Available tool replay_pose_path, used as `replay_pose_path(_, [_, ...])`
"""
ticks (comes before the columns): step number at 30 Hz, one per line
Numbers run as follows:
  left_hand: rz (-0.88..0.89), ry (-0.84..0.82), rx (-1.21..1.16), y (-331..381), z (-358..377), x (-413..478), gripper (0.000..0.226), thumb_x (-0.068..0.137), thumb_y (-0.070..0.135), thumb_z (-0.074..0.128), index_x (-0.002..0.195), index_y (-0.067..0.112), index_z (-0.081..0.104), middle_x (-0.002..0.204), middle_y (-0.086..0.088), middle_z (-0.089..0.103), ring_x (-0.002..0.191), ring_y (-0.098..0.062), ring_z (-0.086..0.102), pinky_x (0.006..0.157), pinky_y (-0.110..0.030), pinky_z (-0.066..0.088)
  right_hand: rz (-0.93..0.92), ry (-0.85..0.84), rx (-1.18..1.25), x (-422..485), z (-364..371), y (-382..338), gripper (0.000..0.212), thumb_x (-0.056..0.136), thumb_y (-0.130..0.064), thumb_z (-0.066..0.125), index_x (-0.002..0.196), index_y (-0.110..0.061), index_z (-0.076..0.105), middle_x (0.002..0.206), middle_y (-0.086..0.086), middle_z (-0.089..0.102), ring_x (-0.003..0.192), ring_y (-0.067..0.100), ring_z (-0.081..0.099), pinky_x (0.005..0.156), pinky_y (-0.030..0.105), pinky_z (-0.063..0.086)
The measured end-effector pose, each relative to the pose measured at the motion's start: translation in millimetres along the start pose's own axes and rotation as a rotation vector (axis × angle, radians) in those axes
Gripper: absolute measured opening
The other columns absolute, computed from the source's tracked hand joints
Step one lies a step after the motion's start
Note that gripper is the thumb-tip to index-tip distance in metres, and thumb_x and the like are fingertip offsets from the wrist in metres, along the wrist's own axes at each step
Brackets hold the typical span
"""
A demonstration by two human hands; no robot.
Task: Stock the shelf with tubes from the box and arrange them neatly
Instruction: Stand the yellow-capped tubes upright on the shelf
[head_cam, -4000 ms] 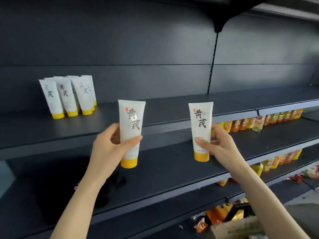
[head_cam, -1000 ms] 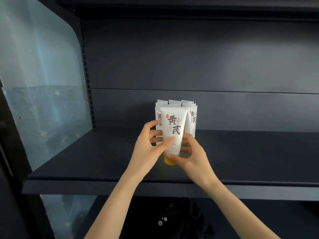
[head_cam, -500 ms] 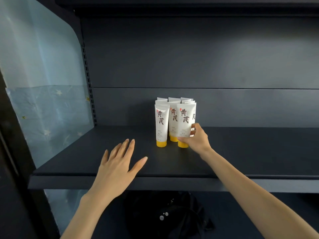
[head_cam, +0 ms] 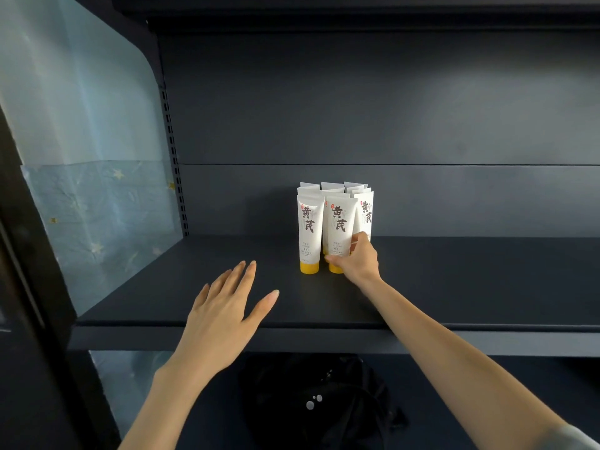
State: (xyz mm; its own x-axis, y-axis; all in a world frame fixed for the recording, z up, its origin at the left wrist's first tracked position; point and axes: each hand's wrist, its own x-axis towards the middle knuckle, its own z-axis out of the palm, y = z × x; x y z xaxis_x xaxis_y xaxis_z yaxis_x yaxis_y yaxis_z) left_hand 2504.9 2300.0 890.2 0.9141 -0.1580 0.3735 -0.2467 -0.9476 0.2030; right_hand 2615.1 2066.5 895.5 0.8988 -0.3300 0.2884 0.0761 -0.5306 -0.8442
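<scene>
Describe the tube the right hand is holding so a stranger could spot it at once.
On the dark shelf stands a cluster of white tubes with yellow caps. Of the two at the front, take the right-hand tube: it alone has the right hand gripping it near its cap.

Only readable text is on labels standing nearer the back edge of the shelf than its front: front left tube and front middle tube each carry two big dark brush characters stacked vertically, 黄芪, plus a small red seal mark at the label's top left, too small to read. Right tube shows the same 黄芪, seen at an angle. Fine print under the characters is too small to read, and the right hand covers part of it on the front middle tube.
</scene>
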Motion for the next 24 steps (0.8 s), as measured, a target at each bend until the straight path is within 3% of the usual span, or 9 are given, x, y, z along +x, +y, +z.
replay_pose_path(2, [0.007,-0.002,0.012,0,-2,-1,0.088,0.074,0.072,-0.002,0.151,0.029,0.000,0.160,0.009,0.006,0.146,-0.010,0.008,0.117,-0.032,0.010,0.012,-0.007,0.012,-1,0,-1,0.060,0.076,-0.019,0.079,0.122,-0.008,0.042,0.126,0.011,0.053,0.120,0.025,0.051,0.093,0.040,0.049])
replay_pose_path(5, [0.021,0.001,0.005,-3,-5,-5,0.087,0.075,0.072,0.000,0.151,0.028,0.002,0.160,0.008,0.008,0.146,-0.010,0.009,0.117,-0.034,0.011,0.022,-0.014,-0.001,-5,-7,-3,0.057,0.079,-0.022,0.076,0.123,-0.007,0.043,0.127,0.012,0.050,0.116,0.023,0.052,0.087,0.033,0.048])
replay_pose_path(9, [0.047,-0.013,0.008,-5,-6,-9,0.085,0.078,0.070,0.002,0.152,0.028,0.003,0.160,0.008,0.008,0.146,-0.011,0.009,0.117,-0.034,0.011,-0.030,-0.026,-0.132,-21,-32,-5,0.055,0.091,-0.036,0.060,0.135,-0.009,0.039,0.138,0.010,0.041,0.112,0.021,0.049,0.082,0.030,0.042])
replay_pose_path(13, [0.096,-0.033,-0.016,-2,-4,-11,0.084,0.079,0.068,0.005,0.152,0.026,0.006,0.159,0.006,0.011,0.146,-0.013,0.012,0.118,-0.038,0.014,-0.126,0.000,-0.422,-56,-67,3,0.061,0.095,-0.051,0.043,0.145,-0.017,0.031,0.149,0.004,0.033,0.133,0.024,0.037,0.097,0.045,0.040])
replay_pose_path(16, [0.137,-0.031,0.005,2,1,-12,0.084,0.080,0.067,0.004,0.152,0.025,0.006,0.159,0.004,0.011,0.146,-0.015,0.012,0.119,-0.040,0.014,-0.179,0.069,-0.599,-90,-97,15,0.064,0.096,-0.053,0.037,0.148,-0.018,0.027,0.154,0.001,0.028,0.141,0.021,0.025,0.105,0.045,0.035])
replay_pose_path(19, [0.164,-0.055,-0.005,13,5,-15,0.086,0.078,0.067,0.001,0.152,0.024,0.006,0.160,0.004,0.010,0.146,-0.015,0.010,0.119,-0.041,0.013,-0.163,0.084,-0.721,-123,-124,33,0.066,0.095,-0.054,0.033,0.151,-0.019,0.021,0.157,0.001,0.022,0.145,0.019,0.015,0.116,0.043,0.020])
replay_pose_path(24, [0.270,-0.078,0.012,42,15,-25,0.090,0.074,0.069,-0.007,0.152,0.024,0.003,0.160,0.004,0.007,0.146,-0.014,0.008,0.119,-0.042,0.011,-0.057,0.092,-0.835,-167,-164,65,0.069,0.094,-0.057,0.028,0.152,-0.024,0.011,0.160,-0.002,0.011,0.147,0.018,0.004,0.117,0.044,0.009])
